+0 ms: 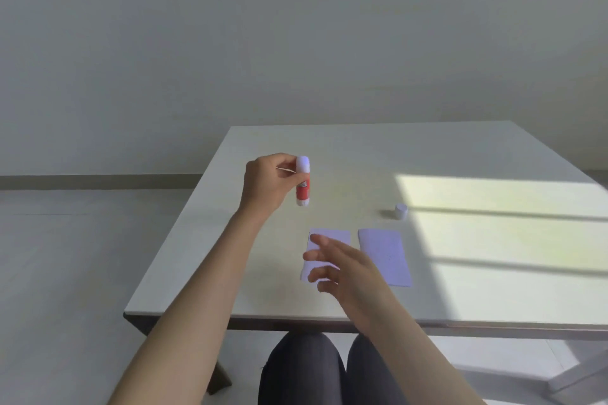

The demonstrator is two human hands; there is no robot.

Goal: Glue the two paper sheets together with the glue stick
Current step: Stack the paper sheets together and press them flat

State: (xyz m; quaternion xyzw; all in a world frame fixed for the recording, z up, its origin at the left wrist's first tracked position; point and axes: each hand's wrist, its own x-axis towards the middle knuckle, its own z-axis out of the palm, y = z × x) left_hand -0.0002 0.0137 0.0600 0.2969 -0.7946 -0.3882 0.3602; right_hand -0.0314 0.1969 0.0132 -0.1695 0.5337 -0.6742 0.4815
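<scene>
1. The glue stick (pixel 303 184) — red body, white ends — is upright in the air, gripped in the closed fingers of the left hand (pixel 268 186) above the desk (pixel 460 158).
2. The left paper sheet (pixel 332 238) lies flat under the right hand (pixel 342 268), whose fingers are spread, gripping nothing; whether they touch the paper I cannot tell.
3. The right paper sheet (pixel 385 256) lies just beside that hand, apart from the first sheet.
4. A small white cap (pixel 401 211) stands beyond the right hand — at the edge of a sunlit patch.
</scene>
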